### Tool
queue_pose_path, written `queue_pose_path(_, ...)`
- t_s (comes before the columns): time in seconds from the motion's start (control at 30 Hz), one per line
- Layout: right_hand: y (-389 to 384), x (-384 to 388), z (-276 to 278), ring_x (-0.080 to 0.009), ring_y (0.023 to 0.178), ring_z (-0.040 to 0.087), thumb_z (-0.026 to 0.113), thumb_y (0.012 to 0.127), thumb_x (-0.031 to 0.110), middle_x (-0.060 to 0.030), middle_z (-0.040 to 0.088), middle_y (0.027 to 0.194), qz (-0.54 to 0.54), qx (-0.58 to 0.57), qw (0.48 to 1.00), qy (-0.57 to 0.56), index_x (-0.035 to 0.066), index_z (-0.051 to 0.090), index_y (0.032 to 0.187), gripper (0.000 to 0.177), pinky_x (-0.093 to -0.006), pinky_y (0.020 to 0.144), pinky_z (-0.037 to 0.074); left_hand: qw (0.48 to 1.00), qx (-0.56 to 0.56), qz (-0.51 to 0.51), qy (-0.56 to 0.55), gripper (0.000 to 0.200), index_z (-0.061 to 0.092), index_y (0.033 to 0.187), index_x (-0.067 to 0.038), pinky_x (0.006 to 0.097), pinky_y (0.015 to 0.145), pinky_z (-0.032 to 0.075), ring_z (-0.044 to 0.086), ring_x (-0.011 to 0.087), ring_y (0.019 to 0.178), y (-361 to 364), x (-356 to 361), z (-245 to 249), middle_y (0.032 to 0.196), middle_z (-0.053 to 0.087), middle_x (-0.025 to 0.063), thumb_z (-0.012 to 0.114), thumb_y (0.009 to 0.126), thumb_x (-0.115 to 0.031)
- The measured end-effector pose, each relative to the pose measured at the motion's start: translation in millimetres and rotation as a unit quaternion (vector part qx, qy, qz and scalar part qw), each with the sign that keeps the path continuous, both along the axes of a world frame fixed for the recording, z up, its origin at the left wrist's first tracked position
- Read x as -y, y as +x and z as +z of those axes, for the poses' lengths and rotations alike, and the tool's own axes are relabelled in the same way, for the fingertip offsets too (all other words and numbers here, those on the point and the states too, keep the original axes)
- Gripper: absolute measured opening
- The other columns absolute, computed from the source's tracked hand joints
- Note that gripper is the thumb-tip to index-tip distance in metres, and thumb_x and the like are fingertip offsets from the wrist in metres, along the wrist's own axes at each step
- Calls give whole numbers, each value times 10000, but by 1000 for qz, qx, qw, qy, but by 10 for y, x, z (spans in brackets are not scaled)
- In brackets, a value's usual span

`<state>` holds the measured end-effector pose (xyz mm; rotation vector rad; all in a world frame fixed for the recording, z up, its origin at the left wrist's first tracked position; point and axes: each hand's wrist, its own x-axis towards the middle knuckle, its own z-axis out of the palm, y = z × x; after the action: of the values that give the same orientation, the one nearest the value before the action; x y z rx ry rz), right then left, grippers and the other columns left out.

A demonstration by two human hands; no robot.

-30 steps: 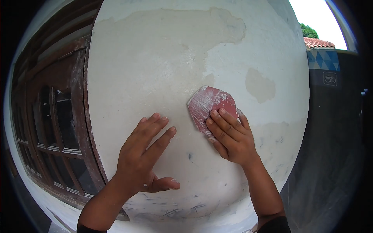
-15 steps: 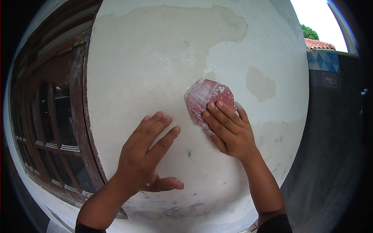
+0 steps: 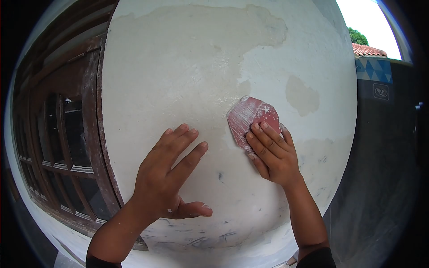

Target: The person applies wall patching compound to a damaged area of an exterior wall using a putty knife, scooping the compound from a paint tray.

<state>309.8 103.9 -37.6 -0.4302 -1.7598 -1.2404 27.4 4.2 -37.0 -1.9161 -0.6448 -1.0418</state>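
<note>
My right hand (image 3: pixel 278 156) presses a flat, stiff-looking red piece (image 3: pixel 252 116) against the wall (image 3: pixel 178 85). The piece is many-sided, like a plastic putty spreader, with white streaks across its left part and white crumbs near its upper right edge. Fingers lie together over its lower right part, and the thumb is at its lower edge. To the left, my left hand (image 3: pixel 167 178) is open, fingers spread, over the wall's lower left area. White specks show on its thumb and fingertips. Off-white and beige patches cover the wall, with dark scuffs lower down.
A brown wooden door or window frame (image 3: pixel 99 134) with dark panes borders the wall on the left. On the right stands a dark panel (image 3: pixel 380 143) with a blue patterned strip (image 3: pixel 374 70). A tiled roof (image 3: pixel 368 50) and a tree (image 3: pixel 357 36) show beyond.
My right hand and the red piece have moved right and slightly down along the wall. My left hand stays nearly in place.
</note>
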Motion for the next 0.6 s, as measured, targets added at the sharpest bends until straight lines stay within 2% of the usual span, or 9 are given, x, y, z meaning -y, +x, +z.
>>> queue_pose_path(0.13,177,-46,-260,-172,1343,506,709,837,203,-13,597,1403,-1,4,1000,-8,171,651,1318,485,-433,1122,326,1000,1,5,-4,996,624,1277,-24,564,1065,421,544,411,1263,-52,31,-27,1291,583,230,537,746,-862)
queue_pose_path(0.27,163,4,-122,-170,1355,493,712,836,202,-14,591,1410,18,-11,1000,-2,170,648,1321,491,-432,1128,317,1000,1,4,3,994,629,1271,-25,566,1063,423,548,413,1258,-36,7,12,1285,587,231,537,744,-863)
queue_pose_path(0.37,58,5,27,-169,1353,496,692,848,227,-23,596,1404,-10,3,1000,-2,176,652,1321,478,-438,1127,321,1000,7,-2,10,988,634,1264,-27,567,1061,425,553,413,1253,21,3,28,1281,590,231,535,747,-863)
queue_pose_path(0.6,197,-16,-188,-172,1353,496,693,848,229,-23,607,1387,17,9,1000,-14,166,652,1318,476,-446,1118,336,1000,-4,-6,0,994,620,1285,-30,563,1059,427,556,412,1249,26,17,-19,1284,587,228,523,754,-864)
